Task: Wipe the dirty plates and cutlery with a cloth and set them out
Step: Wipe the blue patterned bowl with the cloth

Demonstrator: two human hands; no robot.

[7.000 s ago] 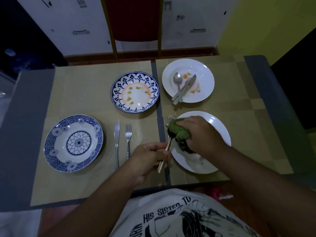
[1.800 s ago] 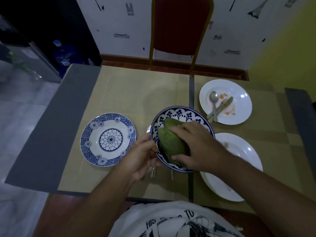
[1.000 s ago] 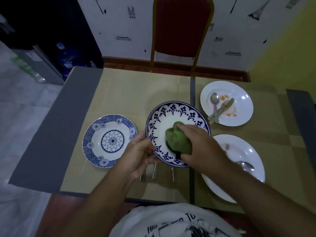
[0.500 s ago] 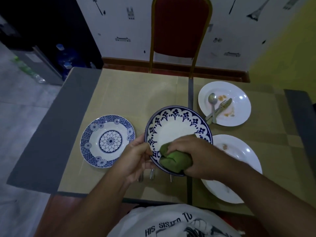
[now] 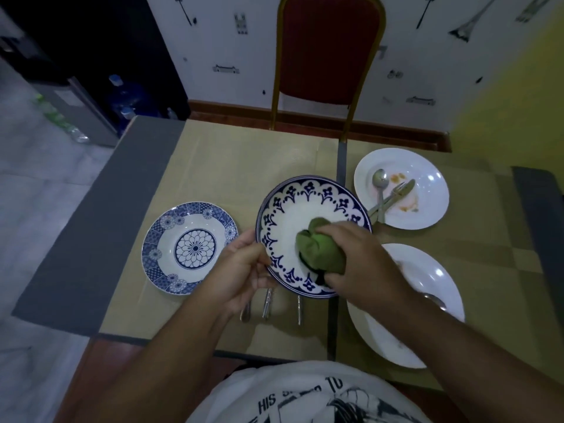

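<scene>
While the right hand [image 5: 360, 261] bears on the scalloped blue-rimmed plate [image 5: 305, 206], its fingers are curled round the bunched green cloth [image 5: 317, 248]. They press it into the near-right part of that plate's well. The bare well lies away from the fingers and to their left, so the next stroke is judged to run that way. The left hand [image 5: 244, 270] is the nearer to that side, its fingers curled onto the plate's near-left rim to steady it.

Count, placed from the scalloped plate:
- Plates, four in all: the scalloped one; a blue floral plate [image 5: 189, 247] just left; a smeared white plate [image 5: 427, 181] far-right; a second white plate [image 5: 427, 270] near-right.
- Cloth, one.
- Cutlery: three handles [image 5: 267, 303] showing from under its near edge, long axes toward the person (heads hidden); a spoon [image 5: 380, 181], fork and knife on the far-right plate; one spoon [image 5: 433, 299] on the near-right plate.
</scene>
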